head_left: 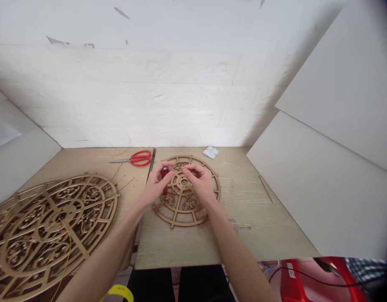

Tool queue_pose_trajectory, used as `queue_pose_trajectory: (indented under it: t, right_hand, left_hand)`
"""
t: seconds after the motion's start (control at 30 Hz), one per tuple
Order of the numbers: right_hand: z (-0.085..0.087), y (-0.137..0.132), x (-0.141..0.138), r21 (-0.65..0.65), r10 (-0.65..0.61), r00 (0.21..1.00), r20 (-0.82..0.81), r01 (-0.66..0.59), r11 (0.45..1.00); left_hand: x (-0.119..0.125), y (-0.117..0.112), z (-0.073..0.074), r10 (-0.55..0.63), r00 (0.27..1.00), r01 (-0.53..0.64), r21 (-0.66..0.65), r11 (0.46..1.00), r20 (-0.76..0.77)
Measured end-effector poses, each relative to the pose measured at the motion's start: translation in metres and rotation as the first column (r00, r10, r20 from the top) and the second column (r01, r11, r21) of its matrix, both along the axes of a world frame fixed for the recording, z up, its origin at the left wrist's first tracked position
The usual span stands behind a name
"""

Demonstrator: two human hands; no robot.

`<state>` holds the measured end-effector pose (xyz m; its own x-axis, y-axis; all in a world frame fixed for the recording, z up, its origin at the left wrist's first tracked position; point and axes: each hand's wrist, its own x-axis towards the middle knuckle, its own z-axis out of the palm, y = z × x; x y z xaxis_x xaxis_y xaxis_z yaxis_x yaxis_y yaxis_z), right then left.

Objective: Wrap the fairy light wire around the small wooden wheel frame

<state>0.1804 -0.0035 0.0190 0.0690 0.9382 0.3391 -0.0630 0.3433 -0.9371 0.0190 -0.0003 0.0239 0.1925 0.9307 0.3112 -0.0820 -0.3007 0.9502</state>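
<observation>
A small round wooden fretwork disc (181,212) lies flat on the table (244,226) in front of me. Both hands rest on its upper middle. My left hand (158,184) is closed round a small red-handled tool (165,173) that points down at the disc. My right hand (201,181) has its fingers pinched together over the disc's hub (182,183); what they hold, if anything, is too small to make out.
A larger wooden fretwork disc (48,222) with thin wires on it lies at the left. Red scissors (137,158) sit behind it. A crumpled white scrap (210,152) lies at the back, a thin stick (266,189) at the right. White panels enclose the table.
</observation>
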Motion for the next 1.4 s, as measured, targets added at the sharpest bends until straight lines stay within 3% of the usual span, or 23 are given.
queue_pose_trajectory:
  t: [0.17, 0.4, 0.6, 0.87, 1.1, 1.3, 1.4]
  right_hand:
    - [0.002, -0.004, -0.002, 0.095, -0.011, 0.987, 0.161, -0.004, 0.995]
    - [0.005, -0.006, -0.002, 0.126, -0.018, 0.973, 0.232, -0.011, 0.992]
    - [0.009, -0.009, -0.002, 0.173, -0.076, 0.945, 0.319, 0.021, 0.985]
    - [0.006, -0.009, -0.003, 0.262, -0.162, 0.868, 0.469, 0.038, 0.964]
    - [0.000, -0.005, -0.005, 0.075, -0.095, 0.926, 0.365, 0.073, 0.995]
    - [0.000, -0.004, -0.006, -0.038, -0.084, 0.958, 0.273, 0.098, 0.994]
    - [-0.001, -0.003, -0.005, -0.058, -0.085, 0.968, 0.237, 0.101, 0.993]
  left_hand:
    - [0.001, -0.003, 0.005, 0.020, 0.993, -0.024, -0.030, 0.999, -0.117]
    - [0.001, -0.006, 0.009, 0.071, 0.980, -0.080, -0.043, 0.996, -0.186]
    - [0.000, 0.001, 0.002, 0.121, 0.962, -0.085, 0.153, 0.985, -0.246]
    - [-0.005, 0.004, -0.008, 0.284, 0.869, -0.094, 0.427, 0.899, -0.406]
    - [-0.008, 0.004, -0.014, 0.380, 0.811, -0.035, 0.611, 0.791, -0.445]
    - [-0.009, 0.003, -0.011, 0.404, 0.797, -0.099, 0.562, 0.821, -0.449]
    - [-0.007, 0.002, -0.010, 0.380, 0.828, -0.145, 0.498, 0.855, -0.412]
